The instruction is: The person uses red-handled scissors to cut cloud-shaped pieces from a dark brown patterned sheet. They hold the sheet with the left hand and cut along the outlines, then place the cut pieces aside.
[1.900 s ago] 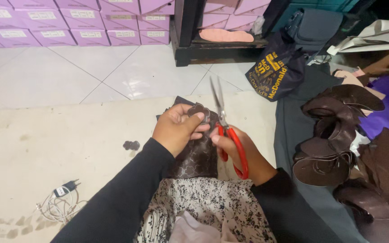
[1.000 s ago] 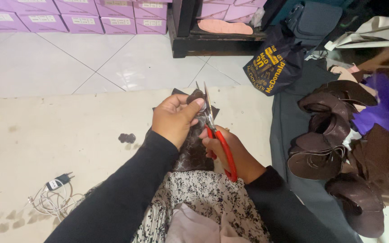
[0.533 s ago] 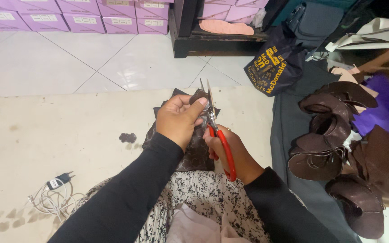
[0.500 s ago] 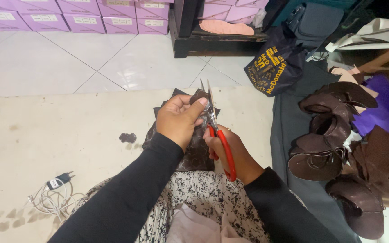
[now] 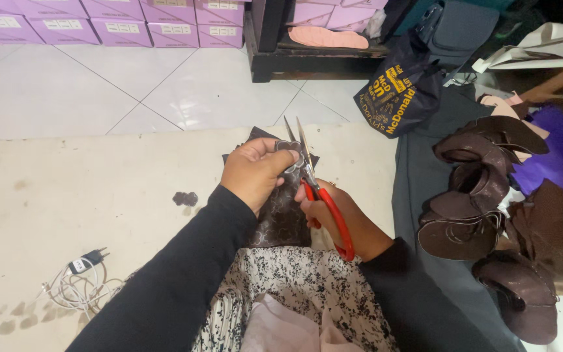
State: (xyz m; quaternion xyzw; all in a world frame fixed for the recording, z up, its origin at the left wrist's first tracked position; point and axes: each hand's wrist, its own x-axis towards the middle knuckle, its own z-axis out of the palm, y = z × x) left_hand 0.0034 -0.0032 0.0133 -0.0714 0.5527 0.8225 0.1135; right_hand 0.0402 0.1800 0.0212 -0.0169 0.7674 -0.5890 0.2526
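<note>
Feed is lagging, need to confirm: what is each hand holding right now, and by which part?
Right hand holds the red-handled scissors by the handle loops. Left hand pinches the dark brown patterned piece near its top edge, beside the blades.

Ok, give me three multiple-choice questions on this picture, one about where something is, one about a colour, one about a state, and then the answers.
1. Where does the charger cable lie?
A. on the mat, left of the left arm
B. on the dark shelf
C. on the pile of brown pieces

2. What colour are the scissors' handles?
A. blue
B. red
C. green

3. How do the scissor blades stand?
A. shut flat
B. parted
C. hidden by the left hand

Answers:
1 A, the cable sits coiled on the mat at lower left.
2 B, the right hand holds red loops.
3 B, two tips show apart above the brown sheet that the left hand pinches.
</note>
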